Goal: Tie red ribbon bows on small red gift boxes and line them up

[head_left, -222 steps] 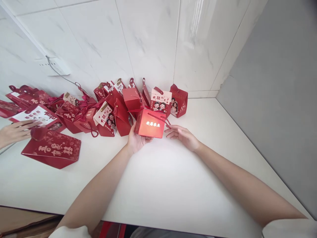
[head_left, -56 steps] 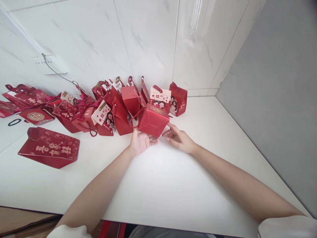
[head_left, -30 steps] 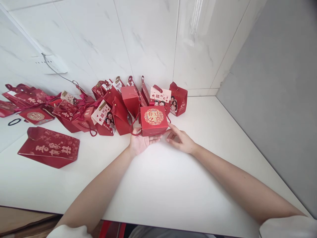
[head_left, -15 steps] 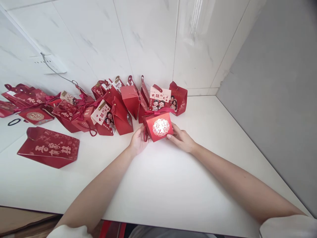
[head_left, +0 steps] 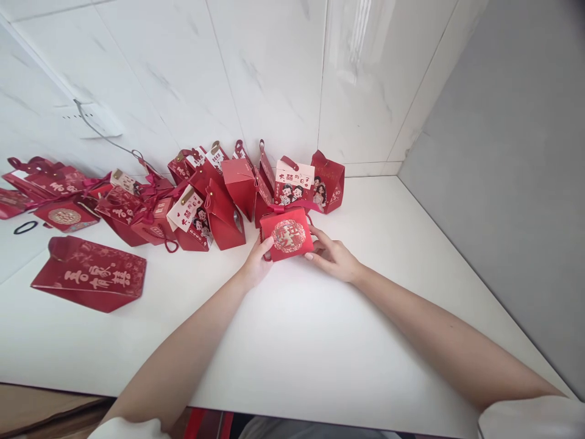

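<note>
A small red gift box (head_left: 287, 234) with a round gold emblem on its front and a red ribbon on top stands on the white table (head_left: 292, 341). My left hand (head_left: 257, 261) grips its left side and my right hand (head_left: 332, 256) grips its right side. Right behind the box stands a row of red gift boxes and bags (head_left: 219, 195), some with cartoon couples printed on them.
A flat red paper bag (head_left: 89, 274) with gold characters lies at the left. More red bags (head_left: 50, 189) and a black ring (head_left: 25, 227) sit at the far left. A white wall socket with a cable (head_left: 98, 119) hangs above. A grey wall (head_left: 503, 152) bounds the right side.
The red box was turned over in my hands and now stands upright with its emblem facing me. It moved slightly back toward the row. Another person's hand at the far left is gone.
</note>
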Action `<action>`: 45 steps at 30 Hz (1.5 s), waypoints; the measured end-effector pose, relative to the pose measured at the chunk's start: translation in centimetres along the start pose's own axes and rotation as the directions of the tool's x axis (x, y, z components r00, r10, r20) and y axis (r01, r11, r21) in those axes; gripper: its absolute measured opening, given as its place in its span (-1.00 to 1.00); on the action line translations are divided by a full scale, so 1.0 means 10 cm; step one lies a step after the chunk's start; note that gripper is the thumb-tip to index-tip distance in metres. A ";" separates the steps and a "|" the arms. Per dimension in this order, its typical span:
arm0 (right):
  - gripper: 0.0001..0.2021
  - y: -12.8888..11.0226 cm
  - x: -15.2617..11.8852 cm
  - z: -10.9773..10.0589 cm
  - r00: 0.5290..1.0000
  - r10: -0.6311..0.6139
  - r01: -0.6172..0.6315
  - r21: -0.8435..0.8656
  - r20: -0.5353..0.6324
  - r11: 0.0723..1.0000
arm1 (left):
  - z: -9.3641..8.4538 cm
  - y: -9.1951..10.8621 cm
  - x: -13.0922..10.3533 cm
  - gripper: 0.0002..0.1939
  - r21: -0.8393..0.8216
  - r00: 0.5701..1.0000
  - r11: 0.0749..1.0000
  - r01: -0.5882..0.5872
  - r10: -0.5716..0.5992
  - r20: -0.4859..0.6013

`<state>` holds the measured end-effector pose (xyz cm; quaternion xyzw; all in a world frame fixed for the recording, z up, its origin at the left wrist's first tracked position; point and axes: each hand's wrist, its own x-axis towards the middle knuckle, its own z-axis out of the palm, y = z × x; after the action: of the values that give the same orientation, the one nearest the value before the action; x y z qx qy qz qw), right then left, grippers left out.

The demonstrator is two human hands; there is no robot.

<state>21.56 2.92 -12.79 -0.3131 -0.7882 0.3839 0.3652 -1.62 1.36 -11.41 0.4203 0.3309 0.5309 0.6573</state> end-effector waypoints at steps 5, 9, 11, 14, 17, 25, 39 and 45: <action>-0.34 0.01 -0.01 0.00 1.000 -0.012 0.012 0.005 -0.014 1.000 | -0.03 0.00 0.02 -0.43 0.001 0.999 1.000 0.026 -0.026 0.025; -0.34 0.03 -0.01 -0.01 1.000 -0.020 0.020 -0.002 -0.012 1.000 | -0.03 -0.01 0.02 -0.39 -0.008 1.000 1.000 0.015 -0.015 0.013; -0.33 0.03 -0.01 -0.01 1.000 -0.026 0.027 0.002 -0.011 1.000 | -0.02 -0.01 0.02 -0.38 -0.008 1.000 1.000 0.021 -0.021 -0.001; -0.33 0.04 -0.01 -0.01 1.000 -0.026 0.026 0.004 -0.014 1.000 | -0.02 -0.01 0.02 -0.38 -0.011 0.999 1.000 0.028 -0.028 -0.028; -0.34 0.04 -0.01 -0.01 1.000 -0.012 0.012 -0.011 -0.026 1.000 | -0.02 -0.01 0.02 -0.37 -0.021 0.999 1.000 0.019 -0.020 -0.026; -0.36 0.01 -0.01 0.00 0.998 0.047 -0.048 -0.028 -0.039 0.998 | -0.01 0.01 0.03 -0.40 -0.016 1.000 1.000 0.017 -0.016 0.009; -0.47 -0.01 0.01 -0.01 0.993 0.097 -0.104 -0.104 -0.066 0.989 | 0.00 -0.04 0.05 -0.10 0.408 0.980 0.892 -0.193 0.198 0.030; -0.50 0.02 0.03 0.00 0.986 0.138 -0.150 -0.129 -0.095 0.980 | -0.19 0.03 0.11 -0.15 0.679 0.960 0.680 -0.278 0.230 0.163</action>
<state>21.43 3.24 -12.88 -0.4096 -0.7713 0.3411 0.3480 -3.14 2.82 -11.91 0.6946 0.4232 0.4395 0.3812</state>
